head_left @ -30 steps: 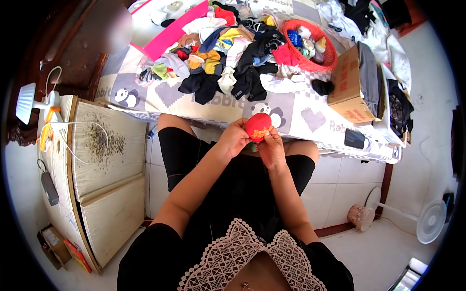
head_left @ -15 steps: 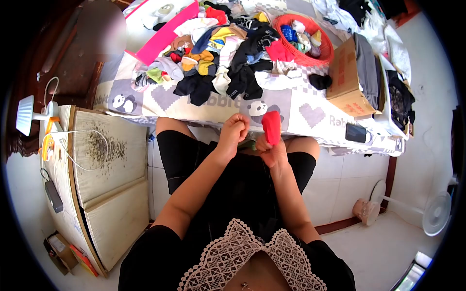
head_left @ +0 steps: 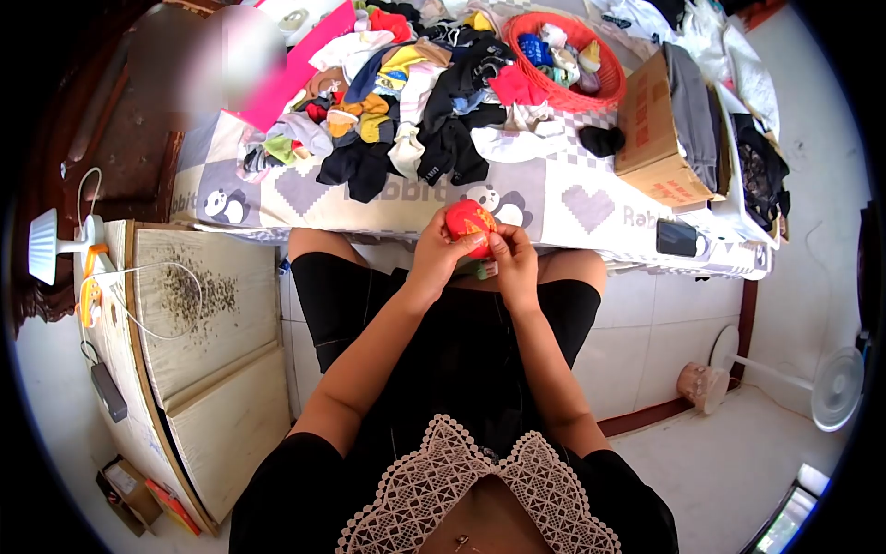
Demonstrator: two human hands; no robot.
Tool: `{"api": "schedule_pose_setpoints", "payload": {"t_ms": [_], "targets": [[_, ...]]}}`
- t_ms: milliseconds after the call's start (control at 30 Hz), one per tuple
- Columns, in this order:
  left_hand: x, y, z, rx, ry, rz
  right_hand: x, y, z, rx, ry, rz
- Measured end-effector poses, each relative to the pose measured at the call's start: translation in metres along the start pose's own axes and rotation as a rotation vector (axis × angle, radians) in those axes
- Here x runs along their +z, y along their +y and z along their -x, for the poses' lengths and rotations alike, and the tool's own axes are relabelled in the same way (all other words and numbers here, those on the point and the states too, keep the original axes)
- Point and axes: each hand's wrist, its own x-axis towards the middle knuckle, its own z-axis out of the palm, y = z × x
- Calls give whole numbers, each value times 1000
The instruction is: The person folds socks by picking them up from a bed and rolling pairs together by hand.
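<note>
A red sock (head_left: 469,224) with yellow markings, bunched into a rounded bundle, is held over my lap at the near edge of the cloth-covered surface. My left hand (head_left: 432,257) is closed around its left side, thumb across the front. From the right, the fingertips of my right hand (head_left: 519,266) pinch its lower edge. A small green item (head_left: 487,270) shows just beneath, partly hidden. Beyond my hands spreads a heap of mixed socks and small clothes (head_left: 443,83). A red basket (head_left: 565,96) behind it holds several bundled pieces.
A panda-print cloth (head_left: 554,198) covers the surface. On its right are a black bundle (head_left: 602,140), a cardboard box (head_left: 646,138) with grey fabric and a phone (head_left: 676,237). A bright pink box side (head_left: 295,81) stands at left. A wooden cabinet (head_left: 208,369) flanks my left.
My left hand has moved right and taken hold of the red sock, formerly only in my right hand. The sock has gone from a longer upright shape to a rounded bundle.
</note>
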Motion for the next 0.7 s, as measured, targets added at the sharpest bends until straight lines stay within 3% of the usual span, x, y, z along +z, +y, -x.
{"api": "schedule_pose_setpoints", "payload": {"t_ms": [67, 167, 233, 267, 400, 433, 467, 533, 667, 700], "targets": [[-4, -1, 0, -6, -41, -21, -10, 7, -5, 78, -24, -57], [-6, 0, -1, -84, -125, 100, -15, -10, -6, 320, -199, -441], [-6, 0, 0, -233, -167, 452, -11, -20, -6, 379, -216, -548], [-7, 0, 0, -230, -166, 453, -10, -22, -7, 438, -230, -657], [-27, 3, -4, -292, -227, 691, -2, -5, -16, 392, -310, -710], [-33, 11, -6, -342, -250, 823, -3, 4, -20, 382, -250, -565], [-40, 20, -10, -332, -245, 816, -5, 11, -26, 368, -190, -421], [-44, 58, -18, -264, 71, 628, -12, 23, -36, 374, -179, -331], [-108, 139, -61, 32, 63, 478, -26, 29, -59, 351, -188, -194], [-107, 169, -68, 189, 92, 441, -28, 28, -66, 336, -179, -175]]}}
